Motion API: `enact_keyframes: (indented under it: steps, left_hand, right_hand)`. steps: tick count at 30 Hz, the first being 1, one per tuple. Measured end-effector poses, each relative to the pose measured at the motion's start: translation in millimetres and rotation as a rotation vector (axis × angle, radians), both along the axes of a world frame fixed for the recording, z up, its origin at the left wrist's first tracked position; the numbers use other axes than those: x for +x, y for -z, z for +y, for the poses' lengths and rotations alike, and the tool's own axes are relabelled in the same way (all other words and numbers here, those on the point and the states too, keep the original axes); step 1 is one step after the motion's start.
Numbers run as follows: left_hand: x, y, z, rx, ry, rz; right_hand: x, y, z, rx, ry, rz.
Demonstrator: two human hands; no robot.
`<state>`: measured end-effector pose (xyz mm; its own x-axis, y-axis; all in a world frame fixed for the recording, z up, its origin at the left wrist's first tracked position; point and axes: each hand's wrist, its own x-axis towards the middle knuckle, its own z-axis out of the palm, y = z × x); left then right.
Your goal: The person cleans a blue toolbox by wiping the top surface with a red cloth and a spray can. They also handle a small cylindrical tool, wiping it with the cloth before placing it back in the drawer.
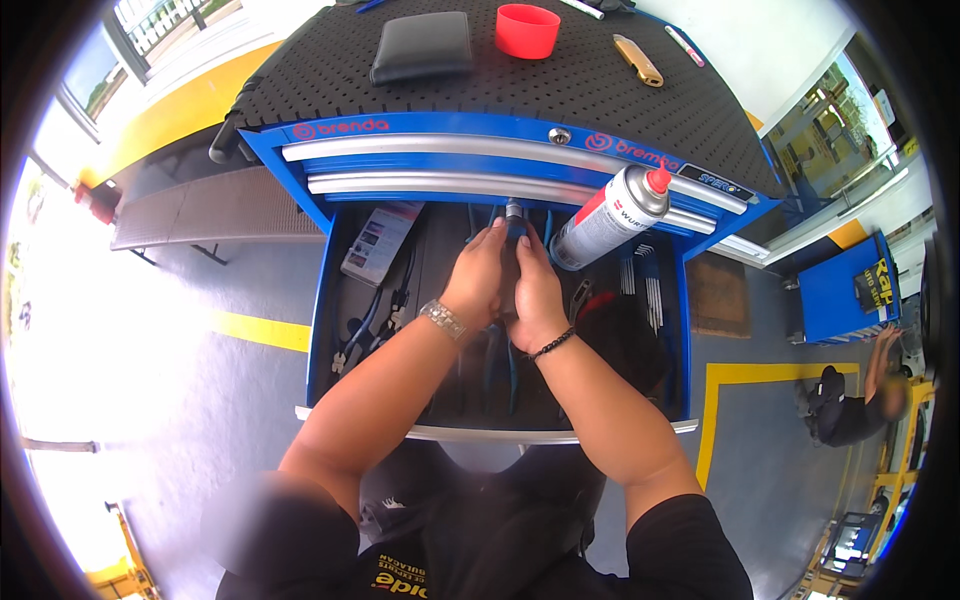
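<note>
Containing mixed hand tools, the open blue metal drawer (pixel 684 340) extends beneath the hands. Inside, left: a flat grey-and-white printed package (pixel 378 245) and blue-handled pliers (pixel 362 322). Inside, right: slim silver hex keys (pixel 652 290) and a crumpled-looking black item (pixel 625 335), material unclear. A white-and-grey spray can with red cap (pixel 612 218) is beside the right hand (pixel 538 290).

Worktop, black and perforated (pixel 560 95), carries a black leather-like wallet (pixel 425 47), a red cup-like ring (pixel 527 32) and a tan elongated pocket tool (pixel 638 60). Room: grey floor (pixel 250 385) with yellow lines; a crouching person (pixel 850 410) at far right.

Dark cylindrical tool with blue collar and silver tip (pixel 515 228) lies between both palms, above the drawer. Fingers of the left hand (pixel 476 275) and right hand close around it from opposite sides. Tip points away from the wearer, toward the cabinet; long axis runs front to back.
</note>
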<state>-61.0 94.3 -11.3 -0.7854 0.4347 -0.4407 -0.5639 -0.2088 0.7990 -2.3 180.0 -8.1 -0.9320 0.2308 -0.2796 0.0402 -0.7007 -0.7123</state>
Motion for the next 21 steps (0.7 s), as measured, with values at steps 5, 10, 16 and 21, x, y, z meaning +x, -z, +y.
enact_keyframes:
  steps: [5, 10, 16, 21]
  left_hand:
    - [-15.5, -0.9, -8.9, 0.028, 0.021, -0.119]
    - [-22.2, -9.7, -9.7, 0.22, -0.028, -0.041]
    - [-37.2, -11.8, -25.2, 0.238, -0.242, -0.1]
    - [-32.7, -40.7, -36.0, 0.24, -0.264, -0.082]
  right_hand:
    - [6.5, -0.3, -8.8, 0.135, -0.104, -0.055]
    - [8.9, 1.0, -7.9, 0.523, -0.123, 0.012]
    - [13.0, 10.8, -11.8, 1.423, -0.232, 0.057]
    - [16.2, -28.4, -10.8, 1.727, -0.492, -0.201]
